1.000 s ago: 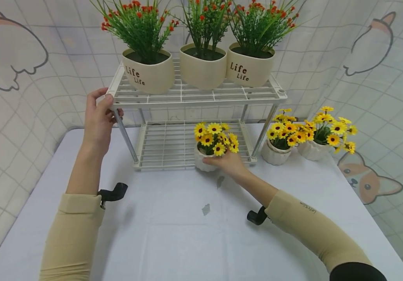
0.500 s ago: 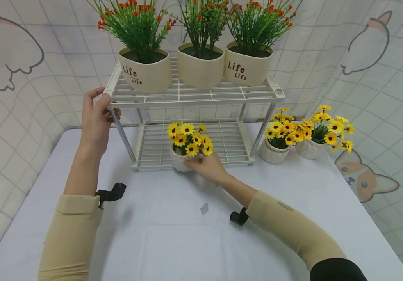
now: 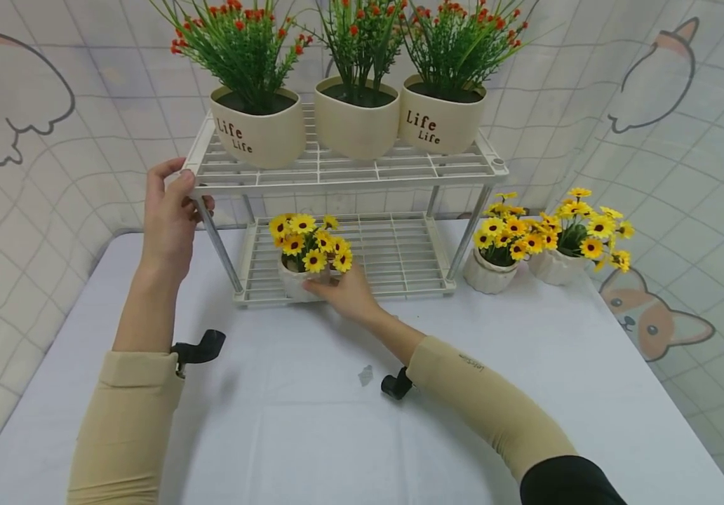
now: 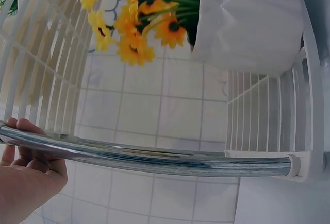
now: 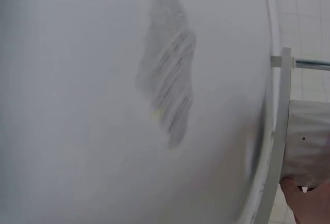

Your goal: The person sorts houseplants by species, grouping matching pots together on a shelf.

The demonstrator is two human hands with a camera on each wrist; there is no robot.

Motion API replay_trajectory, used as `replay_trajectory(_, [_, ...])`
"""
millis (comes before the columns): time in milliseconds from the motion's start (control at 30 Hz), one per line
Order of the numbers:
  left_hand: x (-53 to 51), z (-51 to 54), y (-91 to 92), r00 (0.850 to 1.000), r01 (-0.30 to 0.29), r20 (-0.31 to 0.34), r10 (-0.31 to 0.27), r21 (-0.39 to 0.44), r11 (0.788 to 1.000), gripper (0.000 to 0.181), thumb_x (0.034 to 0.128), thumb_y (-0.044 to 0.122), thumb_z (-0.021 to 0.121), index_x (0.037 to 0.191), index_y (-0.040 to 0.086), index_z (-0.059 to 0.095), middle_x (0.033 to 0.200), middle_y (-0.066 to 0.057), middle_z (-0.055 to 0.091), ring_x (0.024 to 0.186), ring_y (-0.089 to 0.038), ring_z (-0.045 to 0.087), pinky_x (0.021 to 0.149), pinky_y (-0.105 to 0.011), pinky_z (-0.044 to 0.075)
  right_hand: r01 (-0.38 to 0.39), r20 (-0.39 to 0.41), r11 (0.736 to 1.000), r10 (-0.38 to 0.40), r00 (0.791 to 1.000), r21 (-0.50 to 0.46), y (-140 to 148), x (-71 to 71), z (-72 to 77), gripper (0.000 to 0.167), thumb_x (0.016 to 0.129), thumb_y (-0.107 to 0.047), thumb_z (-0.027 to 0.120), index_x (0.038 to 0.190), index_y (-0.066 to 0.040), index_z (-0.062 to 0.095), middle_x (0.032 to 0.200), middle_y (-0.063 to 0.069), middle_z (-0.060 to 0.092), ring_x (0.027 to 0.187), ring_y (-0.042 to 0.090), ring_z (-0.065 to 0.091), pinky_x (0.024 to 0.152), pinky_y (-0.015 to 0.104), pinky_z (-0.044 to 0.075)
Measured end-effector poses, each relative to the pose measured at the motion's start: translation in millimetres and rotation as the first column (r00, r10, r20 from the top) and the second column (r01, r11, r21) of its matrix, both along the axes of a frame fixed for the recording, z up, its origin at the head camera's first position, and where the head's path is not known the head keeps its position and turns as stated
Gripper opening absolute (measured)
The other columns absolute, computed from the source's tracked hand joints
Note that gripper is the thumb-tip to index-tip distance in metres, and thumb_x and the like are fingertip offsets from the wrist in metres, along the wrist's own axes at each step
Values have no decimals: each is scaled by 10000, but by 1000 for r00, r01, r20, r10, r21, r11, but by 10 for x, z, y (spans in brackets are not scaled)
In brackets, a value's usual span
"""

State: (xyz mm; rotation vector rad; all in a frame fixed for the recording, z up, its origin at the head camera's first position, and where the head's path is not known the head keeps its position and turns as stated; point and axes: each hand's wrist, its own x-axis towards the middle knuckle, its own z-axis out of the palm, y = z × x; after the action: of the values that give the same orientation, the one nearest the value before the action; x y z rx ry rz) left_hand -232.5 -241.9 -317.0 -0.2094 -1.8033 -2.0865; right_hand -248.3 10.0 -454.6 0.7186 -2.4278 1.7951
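Leftward we have shifted the yellow-flowered pot (image 3: 313, 259), now at the left front of the lower shelf (image 3: 400, 284). Our left hand (image 3: 168, 219) grips the rack (image 3: 349, 186), fingers curled; our right hand (image 3: 349, 291) clasps the pot in its fingers; two similar pots (image 3: 491, 272) stand rightmost.

1. Our left arm (image 3: 125, 421) stands nearly upright at lower left.
2. Our left hand (image 3: 168, 228), left of centre, grips with curled fingers.
3. Our right arm (image 3: 478, 396) slants from lower right.
4. Our right hand (image 3: 349, 293), near centre, grips, thumb leftward.
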Motion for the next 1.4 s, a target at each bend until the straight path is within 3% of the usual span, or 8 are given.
replay_trajectory(133, [1,-5,4,1000,-2,-3,2,-13,1000,388,1076,318,513,1419,189,385,1205,-55,581,913,-164,496,845,-264,386,27,35,1000,-28,999,13,-131,5,-13,563,899,-141,815,1372,-113,512,1297,63,607,1225,199,570,964,346,517])
replay_trajectory(267, [-5,1,6,1000,-6,5,6,-15,1000,391,1077,326,513,1422,196,384,1215,-56,580,920,-167,496,849,-263,386,47,95,999,-48,994,11,-246,9,7,564,914,-169,804,1383,-102,497,1339,80,591,1276,245,560,980,320,505])
replay_trajectory(567, [-6,15,17,1000,-8,19,8,-12,1000,392,1074,333,521,1418,203,384,1226,-54,579,919,-168,498,849,-261,393,81,126,996,-76,989,-37,-444,-27,33,549,910,-132,804,1372,-70,515,1317,106,585,1241,312,574,902,262,532])
replay_trajectory(967, [-8,6,-23,999,-20,37,20,-4,1000,384,1077,330,518,1415,204,388,1210,-48,588,903,-173,499,843,-258,395,123,148,988,-137,979,97,-586,-88,86,566,902,-282,821,1370,-116,551,1339,55,622,1234,251,603,911,281,523])
replay_trajectory(1233, [3,14,-12,999,-22,34,23,-16,1000,378,1074,334,524,1402,200,391,1208,-67,589,895,-176,503,848,-270,390,54,153,994,-69,986,97,-525,-78,77,526,965,-224,745,1409,-64,511,1375,118,586,1260,271,579,969,291,502])
replay_trajectory(1400, [-8,15,-4,999,-18,28,19,-26,999,372,1077,331,519,1401,197,393,1187,-59,600,878,-170,506,835,-268,391,7,171,987,-35,985,161,-318,-9,86,569,1003,-344,673,1435,-23,488,1428,168,562,1304,308,555,1010,363,489])
